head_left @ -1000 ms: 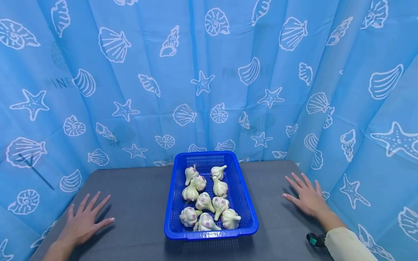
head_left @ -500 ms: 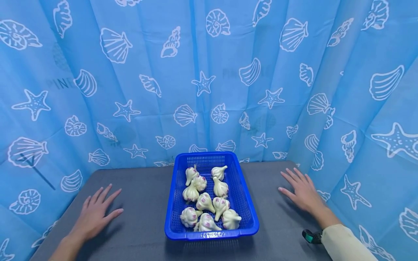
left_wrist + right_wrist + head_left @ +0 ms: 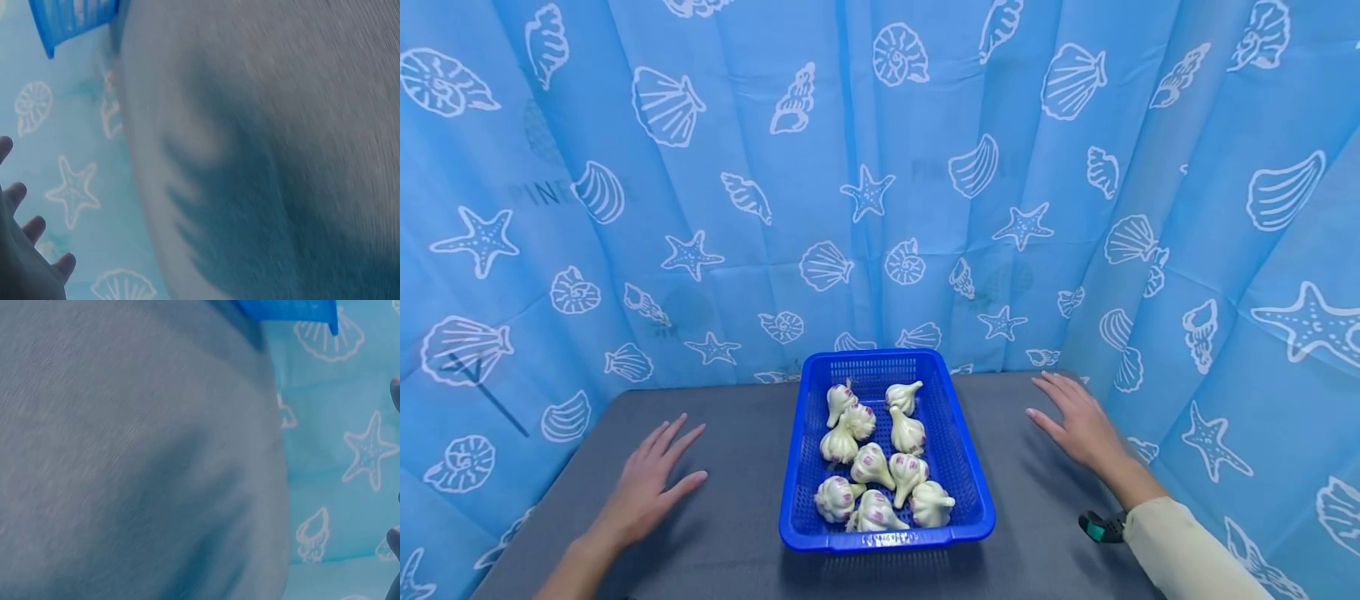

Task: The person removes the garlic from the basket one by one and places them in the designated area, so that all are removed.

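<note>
In the head view, a blue plastic basket (image 3: 981, 500) stands on the grey table, with several garlic bulbs (image 3: 873, 463) lying loose inside it. My left hand (image 3: 643, 492) is raised over the table to the basket's left, fingers extended and thumb apart, holding nothing. Over on the right, my right hand (image 3: 1078, 421) is likewise above the table with straight fingers and nothing in it. Both hands are apart from the basket. The left wrist view catches the left fingertips (image 3: 34, 228) and a corner of the basket; the right wrist view shows only bits of the right fingers.
The grey tabletop (image 3: 730, 467) extends on both sides of the basket. A blue curtain (image 3: 865, 208) printed with white shells and starfish hangs behind the table and along its sides. A black strap with a green patch (image 3: 1102, 527) sits by the right sleeve (image 3: 1187, 554).
Both hands have moved inward toward the basket, the left one rightward and slightly forward, the right one leftward and slightly forward. The basket and garlic bulbs have stayed put.
</note>
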A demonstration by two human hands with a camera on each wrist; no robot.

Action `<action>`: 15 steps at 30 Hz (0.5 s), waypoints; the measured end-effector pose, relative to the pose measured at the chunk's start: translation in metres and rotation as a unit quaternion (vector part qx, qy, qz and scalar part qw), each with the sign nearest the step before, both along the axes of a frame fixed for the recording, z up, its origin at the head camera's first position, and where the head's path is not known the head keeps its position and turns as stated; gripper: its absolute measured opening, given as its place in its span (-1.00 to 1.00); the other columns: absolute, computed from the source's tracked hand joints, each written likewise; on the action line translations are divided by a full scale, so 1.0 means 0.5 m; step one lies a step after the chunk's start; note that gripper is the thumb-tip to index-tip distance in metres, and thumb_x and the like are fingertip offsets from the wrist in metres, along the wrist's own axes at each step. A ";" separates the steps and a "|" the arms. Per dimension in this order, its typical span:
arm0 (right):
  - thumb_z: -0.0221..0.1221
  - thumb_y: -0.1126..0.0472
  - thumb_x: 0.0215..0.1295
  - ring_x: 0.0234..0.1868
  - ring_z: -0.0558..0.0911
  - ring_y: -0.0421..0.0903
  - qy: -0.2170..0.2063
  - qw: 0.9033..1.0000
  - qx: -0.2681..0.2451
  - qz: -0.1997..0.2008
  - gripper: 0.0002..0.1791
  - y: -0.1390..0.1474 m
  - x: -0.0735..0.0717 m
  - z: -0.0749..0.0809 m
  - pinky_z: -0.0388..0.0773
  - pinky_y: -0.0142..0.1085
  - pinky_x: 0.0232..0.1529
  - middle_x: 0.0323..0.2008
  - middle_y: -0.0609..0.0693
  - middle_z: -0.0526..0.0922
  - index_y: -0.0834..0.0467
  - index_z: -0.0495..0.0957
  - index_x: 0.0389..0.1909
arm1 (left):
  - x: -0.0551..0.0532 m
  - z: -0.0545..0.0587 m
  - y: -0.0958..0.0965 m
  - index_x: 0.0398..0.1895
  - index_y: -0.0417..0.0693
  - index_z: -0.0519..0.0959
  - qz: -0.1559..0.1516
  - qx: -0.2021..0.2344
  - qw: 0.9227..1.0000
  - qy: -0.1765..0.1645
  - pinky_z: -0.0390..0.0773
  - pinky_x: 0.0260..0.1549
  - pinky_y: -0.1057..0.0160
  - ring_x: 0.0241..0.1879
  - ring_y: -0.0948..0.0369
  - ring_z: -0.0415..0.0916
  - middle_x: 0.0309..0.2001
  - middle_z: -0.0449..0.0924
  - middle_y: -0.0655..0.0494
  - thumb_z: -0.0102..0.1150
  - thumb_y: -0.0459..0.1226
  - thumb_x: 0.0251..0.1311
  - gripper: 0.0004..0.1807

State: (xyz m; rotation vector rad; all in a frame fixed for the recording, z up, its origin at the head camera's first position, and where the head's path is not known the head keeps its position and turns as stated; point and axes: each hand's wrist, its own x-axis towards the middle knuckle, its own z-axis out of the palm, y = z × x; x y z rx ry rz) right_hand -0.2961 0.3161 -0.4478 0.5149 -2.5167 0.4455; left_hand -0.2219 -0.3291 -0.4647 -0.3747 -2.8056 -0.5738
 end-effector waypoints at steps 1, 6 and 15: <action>0.26 0.03 0.27 0.29 0.30 0.30 0.003 1.000 -0.003 0.002 -0.40 -0.004 -0.002 0.004 0.20 0.30 0.18 0.27 0.28 0.39 0.25 0.43 0.25 | 0.000 0.001 0.005 0.48 0.13 0.20 -0.004 0.008 1.000 0.003 -0.04 0.05 -0.56 0.39 -0.31 -0.11 0.48 0.01 -0.18 0.10 0.13 0.29 -0.26; 0.27 0.07 0.26 0.27 0.32 0.28 0.010 1.000 -0.019 0.009 -0.42 -0.026 -0.010 0.021 0.22 0.28 0.19 0.25 0.28 0.41 0.25 0.44 0.24 | 0.004 0.009 0.032 0.47 0.13 0.21 -0.023 0.048 0.998 0.019 0.02 0.02 -0.57 0.38 -0.31 -0.04 0.46 0.07 -0.17 0.12 0.04 0.32 -0.31; 0.29 0.17 0.25 0.23 0.36 0.29 0.037 0.997 -0.060 0.026 -0.48 -0.072 -0.019 0.044 0.27 0.25 0.16 0.20 0.30 0.46 0.28 0.47 0.20 | 0.014 0.013 0.097 0.44 0.04 0.26 -0.056 0.171 0.982 0.055 0.21 0.08 -0.44 0.35 -0.22 0.12 0.42 0.20 -0.14 0.10 -0.16 0.36 -0.41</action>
